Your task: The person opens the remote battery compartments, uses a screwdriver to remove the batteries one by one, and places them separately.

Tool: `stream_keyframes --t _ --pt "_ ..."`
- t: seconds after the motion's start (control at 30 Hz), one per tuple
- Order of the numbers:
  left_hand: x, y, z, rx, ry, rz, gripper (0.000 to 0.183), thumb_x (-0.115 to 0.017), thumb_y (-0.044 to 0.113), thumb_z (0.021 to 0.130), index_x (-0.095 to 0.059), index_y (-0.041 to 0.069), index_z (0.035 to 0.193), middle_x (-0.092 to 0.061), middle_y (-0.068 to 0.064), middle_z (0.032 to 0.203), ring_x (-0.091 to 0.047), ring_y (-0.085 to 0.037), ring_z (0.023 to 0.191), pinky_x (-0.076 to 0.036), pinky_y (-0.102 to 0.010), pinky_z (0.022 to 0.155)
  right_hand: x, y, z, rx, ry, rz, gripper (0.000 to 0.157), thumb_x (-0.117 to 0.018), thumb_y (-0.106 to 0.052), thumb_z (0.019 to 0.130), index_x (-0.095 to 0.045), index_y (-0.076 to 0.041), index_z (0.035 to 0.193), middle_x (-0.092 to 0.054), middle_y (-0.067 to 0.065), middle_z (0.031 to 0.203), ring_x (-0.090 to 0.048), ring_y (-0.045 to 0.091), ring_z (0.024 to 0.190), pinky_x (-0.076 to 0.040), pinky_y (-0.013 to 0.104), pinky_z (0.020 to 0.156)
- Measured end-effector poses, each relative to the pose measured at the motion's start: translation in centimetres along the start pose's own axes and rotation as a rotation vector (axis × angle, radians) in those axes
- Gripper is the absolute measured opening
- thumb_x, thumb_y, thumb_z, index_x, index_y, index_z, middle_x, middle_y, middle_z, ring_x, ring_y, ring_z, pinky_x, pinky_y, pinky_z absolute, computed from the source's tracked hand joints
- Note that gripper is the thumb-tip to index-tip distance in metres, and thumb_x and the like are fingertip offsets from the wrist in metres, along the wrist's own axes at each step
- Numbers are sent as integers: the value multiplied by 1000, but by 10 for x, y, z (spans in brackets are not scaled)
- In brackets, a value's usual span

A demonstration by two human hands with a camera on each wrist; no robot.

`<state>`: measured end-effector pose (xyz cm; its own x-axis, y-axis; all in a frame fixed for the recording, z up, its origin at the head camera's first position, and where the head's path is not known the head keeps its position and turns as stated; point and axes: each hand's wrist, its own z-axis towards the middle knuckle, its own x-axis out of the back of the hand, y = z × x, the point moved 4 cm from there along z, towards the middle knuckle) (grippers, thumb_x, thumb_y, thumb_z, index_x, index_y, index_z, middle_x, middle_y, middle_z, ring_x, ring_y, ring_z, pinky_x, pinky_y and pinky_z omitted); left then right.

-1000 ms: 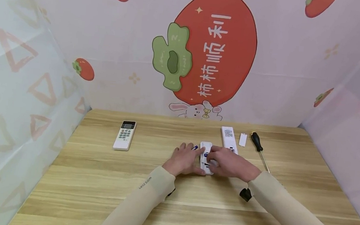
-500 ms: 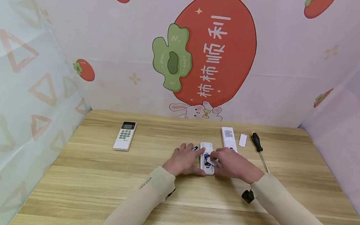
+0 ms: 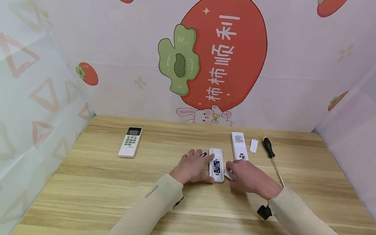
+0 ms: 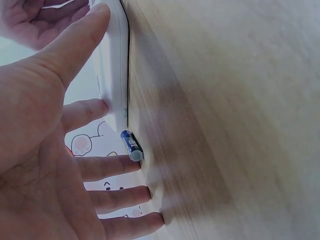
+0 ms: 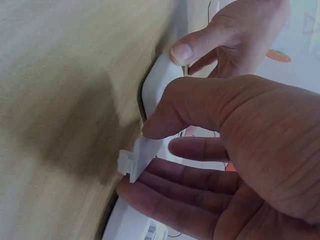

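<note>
A white remote control (image 3: 217, 178) lies face down with its battery compartment uncovered and blue batteries (image 3: 216, 166) inside. My left hand (image 3: 193, 166) rests spread beside it, thumb and forefinger pressing its left side with fingers fairly straight. In the right wrist view, the thumb and fingers of my right hand (image 5: 200, 145) pinch a small white battery cover (image 5: 145, 155) with a clip on its end. This hand (image 3: 248, 177) is just right of the remote. One loose blue battery (image 4: 132, 146) lies by the left hand's fingertips.
A second white remote (image 3: 239, 144) lies back down behind the right hand, beside a white cover (image 3: 253, 145) and a black-handled screwdriver (image 3: 268, 149). At the left, a remote with a screen (image 3: 130, 142) lies face up. Patterned cloth walls (image 3: 130, 45) border the wooden table (image 3: 101, 192).
The battery cover has come off the remote and moved right in my right hand, exposing the batteries. My left hand has stayed in place.
</note>
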<state>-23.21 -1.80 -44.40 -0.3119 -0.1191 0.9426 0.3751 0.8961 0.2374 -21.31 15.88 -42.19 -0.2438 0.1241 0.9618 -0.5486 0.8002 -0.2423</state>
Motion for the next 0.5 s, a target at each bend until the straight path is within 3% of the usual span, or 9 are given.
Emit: stream_keyframes --t 0.5 --pt "-2 -1 2 -1 3 7 90 -74 67 81 -39 33 157 -44 -11 151 -41 -35 133 -37 -56 109 -5 2 -5 -21 -21 -31 28 -80 -10 76 -63 -6 97 -59 2 83 -53 15 67 -48 33 61"
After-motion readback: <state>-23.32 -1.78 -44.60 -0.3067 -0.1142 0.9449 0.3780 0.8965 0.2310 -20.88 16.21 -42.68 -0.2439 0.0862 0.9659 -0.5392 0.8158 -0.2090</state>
